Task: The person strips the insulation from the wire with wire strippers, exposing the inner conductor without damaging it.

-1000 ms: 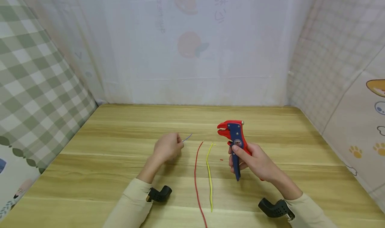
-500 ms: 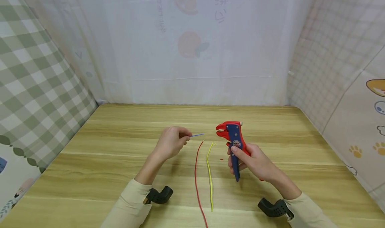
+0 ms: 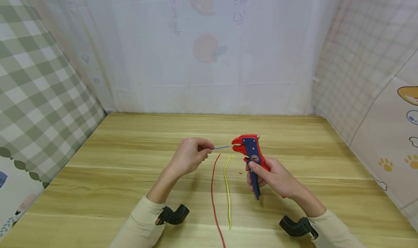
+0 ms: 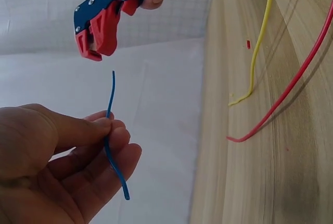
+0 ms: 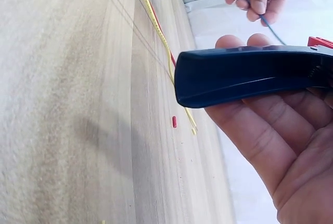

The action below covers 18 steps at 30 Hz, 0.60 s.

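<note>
Left hand: is pinching blue wire
Right hand: is gripping red-and-blue stripper at wire's three o'clock

Looks like smooth, faintly glossy plastic on the red-and-blue tool, with bright metal in its screw heads, and like slick plastic coating on the blue wire, red wire and yellow wire. Shows wood grain under a smooth satin sheen across the tabletop. Reads as matt cloth on the 2 sleeves, matt plastic on the 2 wrist mounts, and creased sheeting on the back wall.
</note>
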Each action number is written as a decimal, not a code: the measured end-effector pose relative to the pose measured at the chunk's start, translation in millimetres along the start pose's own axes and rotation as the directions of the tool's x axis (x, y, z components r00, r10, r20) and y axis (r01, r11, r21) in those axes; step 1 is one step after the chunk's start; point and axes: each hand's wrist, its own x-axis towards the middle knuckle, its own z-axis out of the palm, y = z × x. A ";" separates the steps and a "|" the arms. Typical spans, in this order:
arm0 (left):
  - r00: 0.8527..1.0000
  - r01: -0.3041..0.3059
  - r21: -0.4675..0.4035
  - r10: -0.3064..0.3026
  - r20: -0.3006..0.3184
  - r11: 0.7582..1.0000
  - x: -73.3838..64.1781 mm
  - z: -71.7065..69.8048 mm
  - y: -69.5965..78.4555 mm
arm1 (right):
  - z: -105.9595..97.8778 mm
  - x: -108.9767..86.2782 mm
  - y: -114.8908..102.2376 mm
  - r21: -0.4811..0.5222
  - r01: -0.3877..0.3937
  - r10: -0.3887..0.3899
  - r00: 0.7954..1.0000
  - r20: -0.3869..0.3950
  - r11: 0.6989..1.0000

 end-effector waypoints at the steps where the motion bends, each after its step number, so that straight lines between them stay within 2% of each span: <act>1: 1.000 -0.003 -0.005 0.003 0.001 1.000 -0.3 -0.2 0.8 | 0.2 0.0 0.4 0.000 0.000 0.000 1.000 0.002 1.000; 18: 0.997 -0.069 -0.040 0.070 0.020 0.997 -5.3 -0.1 13.3 | 4.7 0.5 2.3 0.009 0.007 -0.008 1.000 0.024 1.000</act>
